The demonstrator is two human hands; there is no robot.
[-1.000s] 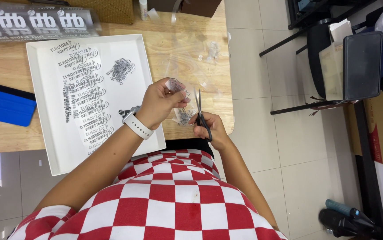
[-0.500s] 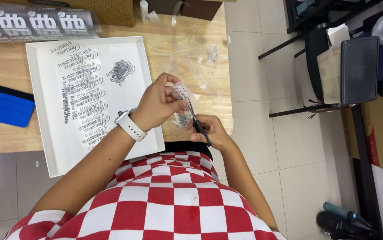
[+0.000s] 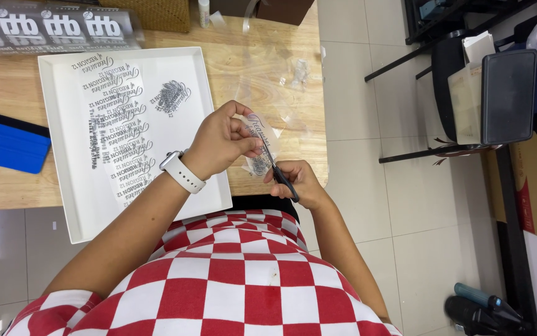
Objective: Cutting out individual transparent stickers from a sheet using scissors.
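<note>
head view, looking down. left hand (image 3: 221,140) pinches a small clear printed sheet (image 3: 259,146) between thumb and fingers, holding it up over the table (image 3: 262,56) edge, just in front of the torso. white watch (image 3: 182,172) on the left wrist. right hand (image 3: 297,182) is closed around the dark handles of scissors (image 3: 279,171), blades pointing up and lying across the sheet, touching it; cannot tell how far the blades are open. the two hands are just beside each other, near the right front corner of the table.

left of the hands, a white tray (image 3: 209,81) sits on the table, holding a row of cut clear labels (image 3: 119,134) with dark script print, overlapping, plus one separate label (image 3: 174,96) near the tray's far side. clear offcuts (image 3: 296,71) lie on the bare wood beyond the hands. blue squeegee (image 3: 4,143) on the table at the left edge, well apart from the hands. red and white checked shirt (image 3: 218,280) fills the bottom. tiled floor (image 3: 355,93) to the right.
</note>
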